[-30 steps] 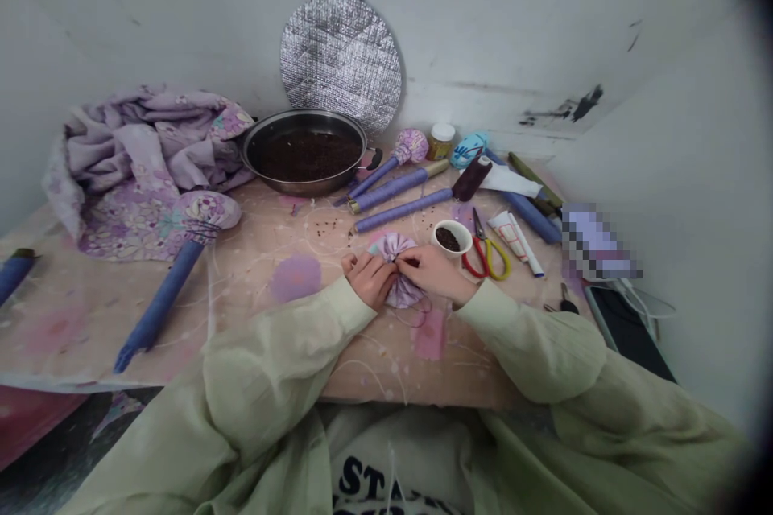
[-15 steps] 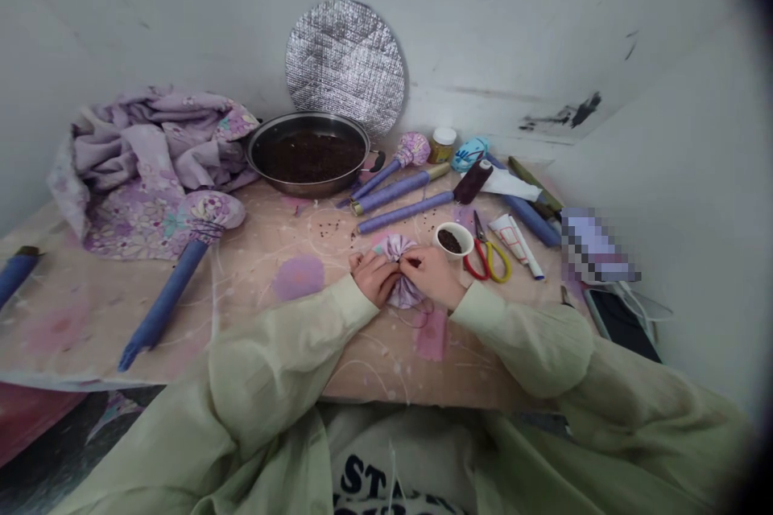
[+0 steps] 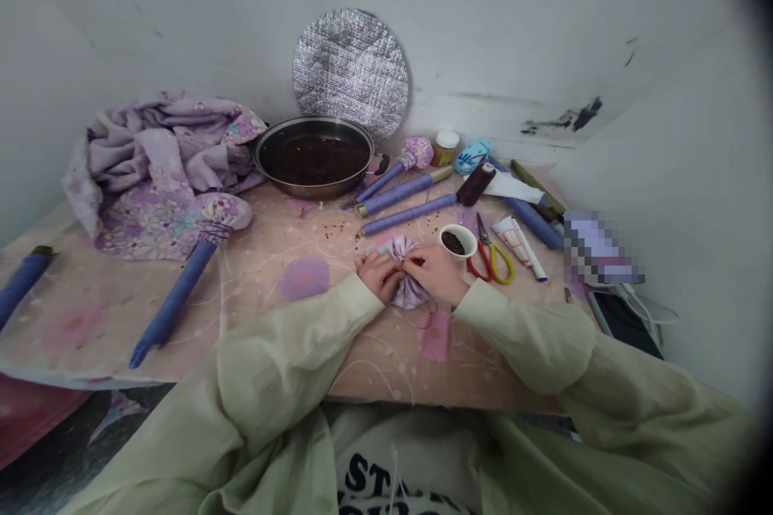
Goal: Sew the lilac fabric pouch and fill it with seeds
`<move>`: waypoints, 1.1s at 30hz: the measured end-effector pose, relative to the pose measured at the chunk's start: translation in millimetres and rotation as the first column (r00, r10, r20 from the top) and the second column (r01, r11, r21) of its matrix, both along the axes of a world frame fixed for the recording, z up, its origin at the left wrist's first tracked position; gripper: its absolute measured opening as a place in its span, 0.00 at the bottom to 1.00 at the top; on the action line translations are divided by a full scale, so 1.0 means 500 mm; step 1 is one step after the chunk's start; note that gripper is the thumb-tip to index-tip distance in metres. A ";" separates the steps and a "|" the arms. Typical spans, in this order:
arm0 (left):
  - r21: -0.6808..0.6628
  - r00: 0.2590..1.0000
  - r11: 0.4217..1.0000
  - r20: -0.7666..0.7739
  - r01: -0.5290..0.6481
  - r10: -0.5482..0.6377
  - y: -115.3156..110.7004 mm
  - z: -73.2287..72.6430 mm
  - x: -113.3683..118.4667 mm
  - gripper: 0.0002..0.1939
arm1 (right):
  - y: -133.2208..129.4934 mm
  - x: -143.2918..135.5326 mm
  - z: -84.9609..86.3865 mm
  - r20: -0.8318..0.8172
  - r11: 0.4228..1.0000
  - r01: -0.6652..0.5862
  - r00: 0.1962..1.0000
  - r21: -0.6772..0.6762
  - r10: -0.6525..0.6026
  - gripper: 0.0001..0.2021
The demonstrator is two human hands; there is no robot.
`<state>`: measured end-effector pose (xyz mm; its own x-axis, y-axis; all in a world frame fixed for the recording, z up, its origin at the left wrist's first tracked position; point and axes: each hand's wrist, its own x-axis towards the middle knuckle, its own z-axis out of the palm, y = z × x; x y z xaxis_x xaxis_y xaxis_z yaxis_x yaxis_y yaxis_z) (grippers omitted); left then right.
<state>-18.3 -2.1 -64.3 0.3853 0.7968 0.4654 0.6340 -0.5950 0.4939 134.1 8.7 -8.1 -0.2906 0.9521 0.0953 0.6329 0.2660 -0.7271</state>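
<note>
A lilac floral cloth pouch [image 3: 409, 294], drawn into pleats toward its middle, lies on the table in front of me. My left hand [image 3: 379, 275] is closed on its left side, fingers curled over the pleats. From the right, my right hand [image 3: 440, 272] pinches at the gathered centre; what its fingertips hold is too small to make out. A dark thread trails in a loop below the pouch. Just beyond my right hand stands a white cup [image 3: 457, 241] of dark grains, beside scissors [image 3: 492, 253] with red and yellow handles.
A pan [image 3: 259, 153] of dark grains stands at the back, near crumpled floral cloth [image 3: 163, 153]. Cloth-headed sticks [image 3: 175, 306], a thread spool [image 3: 476, 183], a jar [image 3: 445, 149], a white tube [image 3: 518, 248] and a phone [image 3: 625, 326] lie around. Loose grains dot the tabletop [image 3: 254, 282].
The view has shifted slightly, so everything sits a little further right and lower. Both hands stay at the pouch, with the right fingertips moved only slightly at its centre.
</note>
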 end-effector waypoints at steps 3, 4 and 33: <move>-0.016 0.998 0.998 0.013 0.054 -0.054 -0.016 0.005 0.001 0.14 | 0.019 0.011 0.004 -0.015 0.997 0.072 0.997 -0.010 -0.072 0.12; -0.014 0.995 0.995 0.019 0.095 -0.095 -0.025 0.009 0.002 0.15 | 0.027 0.017 0.007 -0.023 0.994 0.106 0.994 -0.006 -0.106 0.12; 0.025 0.992 0.994 0.062 0.105 -0.107 -0.031 0.014 -0.006 0.12 | 0.195 0.166 0.351 -0.639 0.855 0.465 0.592 -0.228 -0.492 0.17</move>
<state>-21.5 -17.5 -57.2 0.4360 0.7427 0.5082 0.5347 -0.6680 0.5176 217.0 105.9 167.6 0.3335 0.9420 0.0384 0.0193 0.0339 -0.9992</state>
